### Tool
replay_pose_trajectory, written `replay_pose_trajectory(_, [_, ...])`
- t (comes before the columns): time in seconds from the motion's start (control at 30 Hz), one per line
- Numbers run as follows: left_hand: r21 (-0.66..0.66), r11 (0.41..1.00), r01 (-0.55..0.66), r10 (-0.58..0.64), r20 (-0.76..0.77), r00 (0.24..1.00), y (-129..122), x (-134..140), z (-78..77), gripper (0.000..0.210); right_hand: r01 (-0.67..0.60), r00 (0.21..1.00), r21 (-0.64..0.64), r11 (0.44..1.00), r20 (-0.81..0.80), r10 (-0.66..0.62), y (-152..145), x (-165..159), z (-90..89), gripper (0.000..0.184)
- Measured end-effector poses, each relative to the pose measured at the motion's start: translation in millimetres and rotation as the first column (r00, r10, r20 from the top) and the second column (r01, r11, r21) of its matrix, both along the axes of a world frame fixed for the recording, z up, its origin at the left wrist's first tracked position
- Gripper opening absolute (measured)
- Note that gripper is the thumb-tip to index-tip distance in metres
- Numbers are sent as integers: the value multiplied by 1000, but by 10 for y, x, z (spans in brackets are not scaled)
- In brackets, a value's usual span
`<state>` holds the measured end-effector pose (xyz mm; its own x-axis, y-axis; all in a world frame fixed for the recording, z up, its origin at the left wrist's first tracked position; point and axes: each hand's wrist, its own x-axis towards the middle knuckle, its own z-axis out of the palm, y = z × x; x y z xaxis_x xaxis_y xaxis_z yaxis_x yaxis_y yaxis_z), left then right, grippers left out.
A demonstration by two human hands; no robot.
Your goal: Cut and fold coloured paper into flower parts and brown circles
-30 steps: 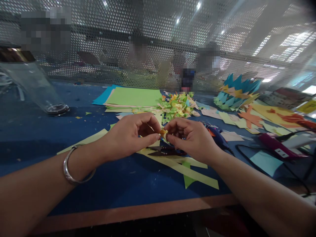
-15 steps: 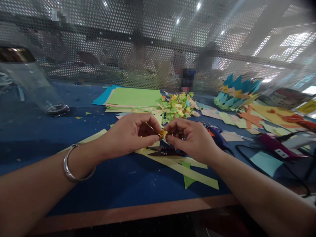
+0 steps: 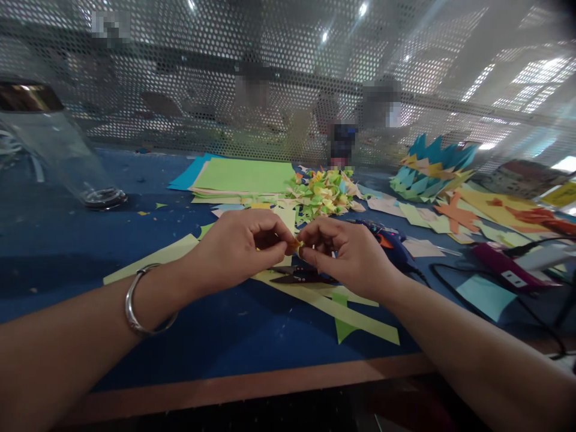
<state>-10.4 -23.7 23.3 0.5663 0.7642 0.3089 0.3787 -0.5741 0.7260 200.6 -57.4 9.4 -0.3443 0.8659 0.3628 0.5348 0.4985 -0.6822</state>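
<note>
Between my fingertips is a small folded piece of orange-yellow paper. My left hand pinches it from the left, a silver bangle on that wrist. From the other side my right hand grips it with thumb and fingers, which partly cover it. Just below the hands lie dark scissors, partly hidden by my right hand. Yellow paper strips and a green scrap lie under and near them. Right behind the hands rises a pile of small green, yellow and orange paper pieces.
A glass bottle stands at the left. Coloured sheets are stacked at the back. To the right are a spiky paper piece, a dark blue corded tool, a purple power strip and cables. A perforated metal screen rises behind.
My left forearm and its bangle have shifted slightly right, and the wrist has turned a little. Both hands still pinch the small paper piece in nearly the same spot.
</note>
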Motion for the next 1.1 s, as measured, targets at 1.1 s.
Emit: replay_pose_trajectory(1.1, [304,946,-114,134,-47,990,-111,41,-14,11,83,983,357,930,124,-135,-22,-53,-89,8])
